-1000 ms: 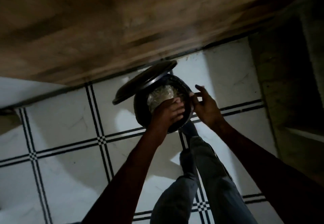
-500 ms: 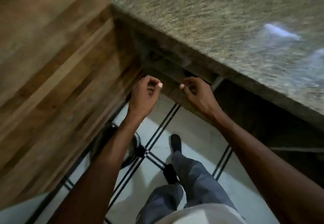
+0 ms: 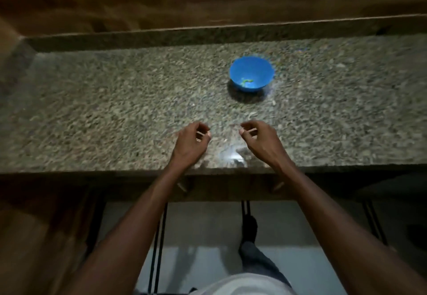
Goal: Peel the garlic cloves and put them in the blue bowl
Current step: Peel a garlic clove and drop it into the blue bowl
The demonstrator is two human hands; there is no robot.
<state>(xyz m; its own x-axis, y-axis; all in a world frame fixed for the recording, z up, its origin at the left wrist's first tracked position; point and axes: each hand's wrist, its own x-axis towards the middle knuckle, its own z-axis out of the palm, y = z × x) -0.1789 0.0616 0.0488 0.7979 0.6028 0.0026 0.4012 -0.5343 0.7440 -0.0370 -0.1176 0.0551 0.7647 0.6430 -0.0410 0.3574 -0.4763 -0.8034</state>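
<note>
Left hand [image 3: 190,143] and right hand [image 3: 260,141] hover loosely curled near blue bowl [image 3: 251,74] holding greenish bits.

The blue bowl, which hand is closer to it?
Right. The right hand hovers just below the blue bowl, nearly in line with it. The left hand hovers lower and farther off to the left.

The blue bowl [image 3: 251,74] is round, plastic-looking and upright on the speckled granite counter [image 3: 115,110], casting a dark shadow at its near side. It sits well beyond the fingertips of both hands, slightly toward the right hand's [image 3: 260,141] side. Inside, near the bottom, lie a few small pale greenish pieces [image 3: 246,81], too blurred to identify as garlic cloves.
</note>
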